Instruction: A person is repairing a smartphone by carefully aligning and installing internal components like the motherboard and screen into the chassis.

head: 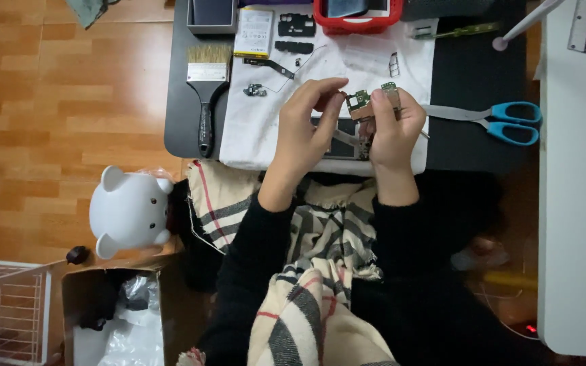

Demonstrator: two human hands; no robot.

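Both hands hover over the white cloth [252, 135] near the worktop's front edge, sharing a small green circuit board [359, 102]. The right hand [393, 129] has its grip closed on the board, and the left hand [304, 125] pinches the board's left end with its fingertips. Scissors [503, 122] lie toward the right edge, a brush [206, 88] toward the left.

We take this for a home corner turned into a small electronics repair bench. A low black table [184, 129] stands on a wooden floor [49, 102], with a white cloth [252, 135] spread with small phone parts [255, 89]. A paintbrush [206, 81], blue-handled scissors [503, 122] and a plaid blanket [313, 271] lie around, and a white bear-shaped lamp [130, 210] sits nearby.
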